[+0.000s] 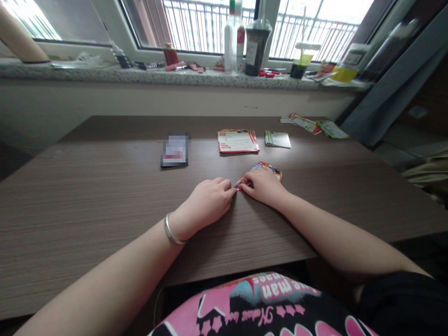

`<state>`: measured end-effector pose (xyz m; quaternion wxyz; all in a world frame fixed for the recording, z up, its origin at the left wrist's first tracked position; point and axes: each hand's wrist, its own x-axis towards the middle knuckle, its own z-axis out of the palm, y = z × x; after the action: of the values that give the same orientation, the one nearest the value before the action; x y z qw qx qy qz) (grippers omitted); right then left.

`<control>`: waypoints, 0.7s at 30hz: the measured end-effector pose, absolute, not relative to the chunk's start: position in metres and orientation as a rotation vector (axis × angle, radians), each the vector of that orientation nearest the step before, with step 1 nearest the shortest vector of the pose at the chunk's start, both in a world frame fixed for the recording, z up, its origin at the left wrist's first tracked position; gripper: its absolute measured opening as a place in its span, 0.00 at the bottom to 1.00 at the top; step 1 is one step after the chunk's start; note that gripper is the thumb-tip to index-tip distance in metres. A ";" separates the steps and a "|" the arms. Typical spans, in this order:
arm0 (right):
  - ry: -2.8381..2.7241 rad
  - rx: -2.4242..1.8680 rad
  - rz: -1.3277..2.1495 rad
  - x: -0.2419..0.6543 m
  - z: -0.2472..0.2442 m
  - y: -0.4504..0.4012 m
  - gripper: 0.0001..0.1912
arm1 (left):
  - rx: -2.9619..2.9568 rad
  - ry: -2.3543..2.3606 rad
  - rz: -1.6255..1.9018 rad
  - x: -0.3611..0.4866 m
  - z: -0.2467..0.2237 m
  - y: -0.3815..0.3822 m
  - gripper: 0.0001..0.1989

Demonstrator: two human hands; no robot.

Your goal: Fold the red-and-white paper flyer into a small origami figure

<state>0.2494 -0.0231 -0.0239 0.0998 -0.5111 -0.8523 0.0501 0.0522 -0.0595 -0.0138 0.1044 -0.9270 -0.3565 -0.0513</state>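
My left hand (214, 198) and my right hand (263, 185) meet above the brown wooden table (115, 200), fingertips nearly touching. Between them is a colourful printed card (276, 171), partly covered by my right hand, its far corner showing past the knuckles. My right fingers are closed on it. The left fingertips pinch its near left edge, a thin pale strip. Just beyond my hands lies a stack of red-edged printed cards (238, 141). How many cards I hold is hidden.
A small stack of green-and-white cards (277, 139) sits right of the larger stack. Several loose leaflets (308, 123) lie at the far right corner. A blurred dark-edged item (175, 150) rests left. On the windowsill (140, 77) stand bottles and a dark lidded cup (257, 49).
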 end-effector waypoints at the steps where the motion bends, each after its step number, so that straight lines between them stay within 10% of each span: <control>1: -2.521 -1.515 0.152 0.249 -0.024 -0.023 0.10 | -2.730 -1.049 -0.149 0.053 -0.014 -0.059 0.14; 21: -2.501 -1.502 0.194 0.251 -0.025 -0.021 0.11 | -2.727 -1.163 -0.091 0.050 -0.009 -0.063 0.12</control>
<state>0.2512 -0.0211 -0.0253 0.1086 -0.5107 -0.8503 0.0658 0.0500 -0.0629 -0.0086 0.0875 -0.9159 -0.3905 -0.0304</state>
